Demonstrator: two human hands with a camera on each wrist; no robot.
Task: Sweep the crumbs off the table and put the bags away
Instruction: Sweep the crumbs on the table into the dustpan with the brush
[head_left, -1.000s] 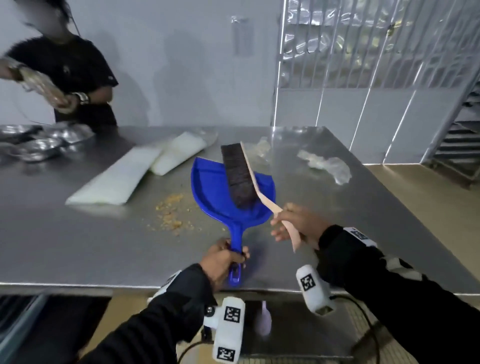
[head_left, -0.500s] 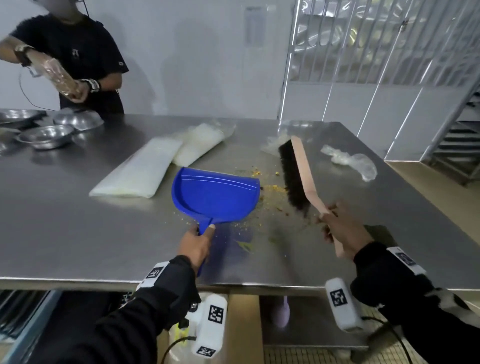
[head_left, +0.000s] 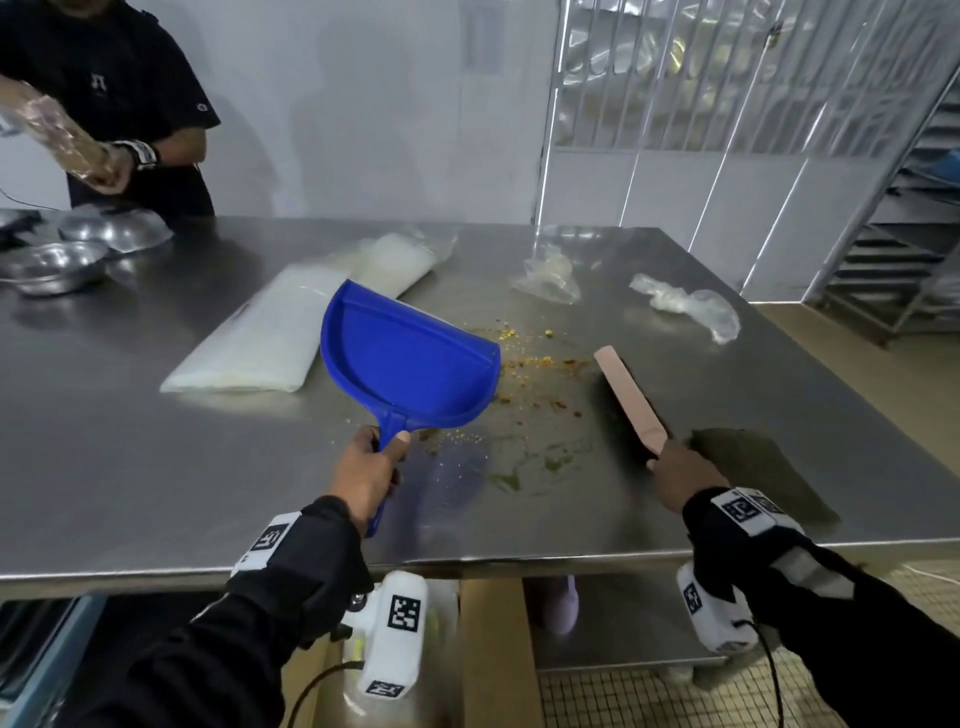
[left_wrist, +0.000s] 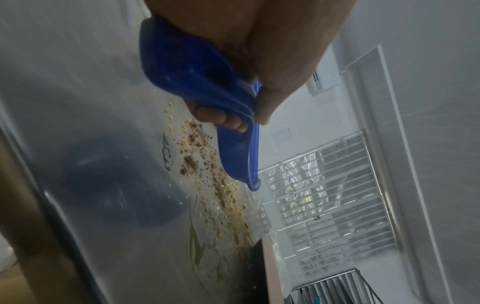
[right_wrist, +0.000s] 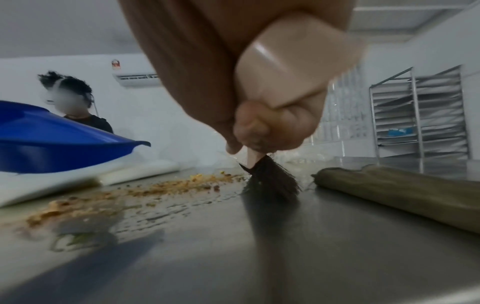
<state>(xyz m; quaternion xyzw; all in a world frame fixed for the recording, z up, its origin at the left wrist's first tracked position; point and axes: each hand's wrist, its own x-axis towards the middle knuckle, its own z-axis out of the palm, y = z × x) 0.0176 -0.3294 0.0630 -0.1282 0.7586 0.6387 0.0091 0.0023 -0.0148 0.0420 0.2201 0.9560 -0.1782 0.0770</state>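
My left hand grips the handle of a blue dustpan, tilted up over the steel table with its lip toward the crumbs. In the left wrist view the dustpan hangs above the crumbs. My right hand holds the handle of a pink-backed brush, whose dark bristles touch the table just right of the crumbs. Two long white bags lie behind the dustpan. Two crumpled clear bags lie farther back right.
A greenish cloth lies by my right hand near the table's front edge. Metal bowls sit at the far left, where another person handles a bag. A tray rack stands to the right. A wet smear marks the table.
The dustpan has tipped up and turned, its lip now toward the crumbs. The brush has come down to the right, bristles on the table beside the crumbs.
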